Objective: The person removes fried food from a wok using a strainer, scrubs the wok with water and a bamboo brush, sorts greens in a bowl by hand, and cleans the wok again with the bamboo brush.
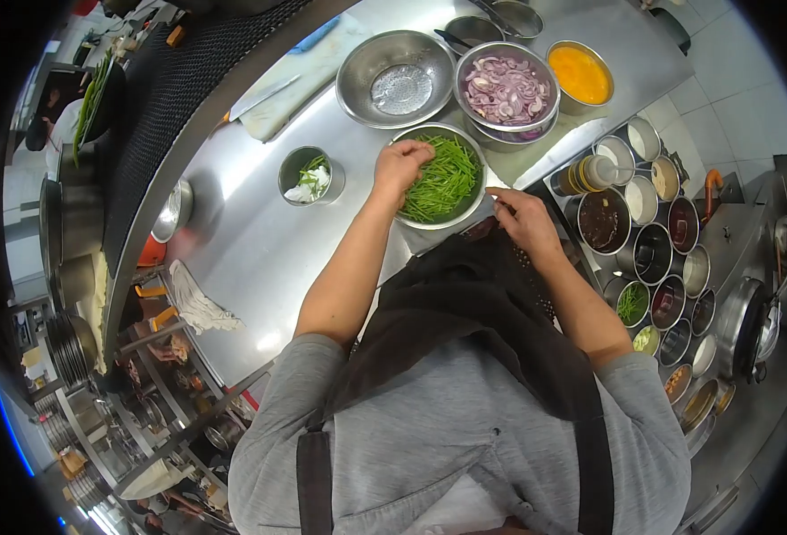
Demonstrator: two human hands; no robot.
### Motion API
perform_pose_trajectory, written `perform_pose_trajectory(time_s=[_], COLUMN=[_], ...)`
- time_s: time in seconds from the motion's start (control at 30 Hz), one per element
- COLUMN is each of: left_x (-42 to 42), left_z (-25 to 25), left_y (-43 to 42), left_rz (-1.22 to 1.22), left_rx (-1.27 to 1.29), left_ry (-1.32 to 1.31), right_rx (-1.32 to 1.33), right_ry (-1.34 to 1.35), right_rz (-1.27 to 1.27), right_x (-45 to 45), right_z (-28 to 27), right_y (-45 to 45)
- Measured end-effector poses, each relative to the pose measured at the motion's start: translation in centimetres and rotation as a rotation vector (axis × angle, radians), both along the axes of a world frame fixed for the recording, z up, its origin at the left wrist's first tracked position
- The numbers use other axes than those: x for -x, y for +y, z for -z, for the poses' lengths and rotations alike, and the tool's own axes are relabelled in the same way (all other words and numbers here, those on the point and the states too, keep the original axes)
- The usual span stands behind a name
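Right now the work in hand looks like handling the thin-cut greens (447,183), which lie in a loose heap in a round metal bowl (438,226) on the steel counter (251,218), close to the person's front. The left hand (399,168) reaches over the bowl's left side, its fingers bent and gathered together at the heap; their tips are partly hidden, so I can't tell whether they pinch any strands. The right hand (525,221) is at the bowl's opposite side, its fingers partly curled and their tips at the rim; whether they actually grip the metal is too small to make out. Judging by that pose, the left hand is picking through or gathering the greens while the right is placed to steady the bowl. A clean move from here calls for a light, shallow pinch, a steady rim, and a lift high enough that loose strands clear the edge. To the left, well apart from the bowl, a small metal container (337,185) holds something white with a few green pieces. Just beyond the bowl are a wide metal basin (358,76) and sliced red onions (507,89); farther left, a knife (268,95) lies on a cutting board (309,80).
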State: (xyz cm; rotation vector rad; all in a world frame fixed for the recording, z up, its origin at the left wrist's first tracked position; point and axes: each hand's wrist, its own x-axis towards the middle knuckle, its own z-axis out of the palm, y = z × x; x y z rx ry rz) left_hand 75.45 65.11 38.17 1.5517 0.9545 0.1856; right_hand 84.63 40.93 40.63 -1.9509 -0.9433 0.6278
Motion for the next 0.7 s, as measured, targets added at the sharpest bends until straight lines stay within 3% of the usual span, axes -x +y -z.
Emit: perform_pose_trajectory(time_s=[0.07,0.27,0.53,0.63,0.7], left_x=[1.0,3.2,10.7,14.1,16.4], left_z=[-2.5,-4.3,-8.3,-5.7,-2.3], left_y=[-0.1,-0.5,7.0,11.9,14.4], left_rz=[-0.058,-0.052,-0.26,-0.316,0.182], left_rx=[0.328,0.453,0.217,0.041,-0.961], left_ry=[-0.059,-0.216,-0.348,-0.249,0.621], right_rx=[-0.011,-0.051,-0.018,0.032,0.037], right_ry=[0.017,0.067,0.118,0.145,0.159], right_rz=[-0.01,-0.06,-0.04,-0.007,0.013], right_x=[-0.2,-0.4,-1.0,-1.5,-1.6], right_z=[-0.5,-0.5,0.5,1.1,1.1], right_y=[0.9,3.1,1.5,0.6,0.2])
